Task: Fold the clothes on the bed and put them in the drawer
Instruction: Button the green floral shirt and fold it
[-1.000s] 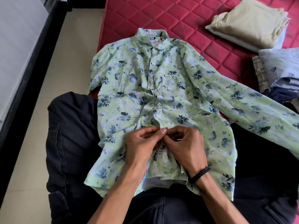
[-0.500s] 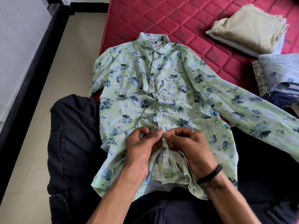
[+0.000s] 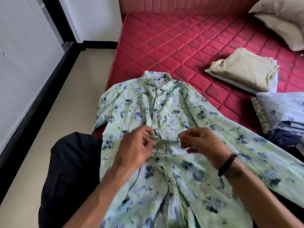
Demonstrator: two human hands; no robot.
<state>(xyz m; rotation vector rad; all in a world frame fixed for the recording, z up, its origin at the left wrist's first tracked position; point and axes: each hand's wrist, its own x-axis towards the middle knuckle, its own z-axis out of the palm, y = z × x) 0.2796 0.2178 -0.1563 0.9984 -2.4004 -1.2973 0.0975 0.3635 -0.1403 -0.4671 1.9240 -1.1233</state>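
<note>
**Hands at the shirt's placket, folding not yet begun**

Your left hand (image 3: 137, 147) sits over the middle of the green floral shirt (image 3: 172, 122), its fingers curled and pinching a small ridge of fabric at the button line. The picture is blurred there, so whether a button sits between the fingertips cannot be told. Just to the right, your right hand (image 3: 199, 142), with a dark band (image 3: 227, 164) at the wrist, pinches the other end of the same bunched strip, thumb and forefinger closed on it.

The shirt lies face up, collar away from you, its upper part on the red mattress (image 3: 172, 46) near the left edge and its lower part draped over your dark-trousered lap (image 3: 72, 170). One sleeve hangs off the mattress edge on the left; the other runs out long to the right.

Further right, a folded beige garment (image 3: 243, 69) rests on the mattress, and beyond it a pile of pale blue and checked clothes (image 3: 279, 112) sits at the frame's edge. A pillow (image 3: 283, 18) lies in the far corner.

By my reading you are early in the task: this shirt is flat but unfolded, apparently being fastened or straightened first. The beige piece looks done; the pile at right looks only partly sorted. No drawer is in view, so nothing appears put away yet.
</note>
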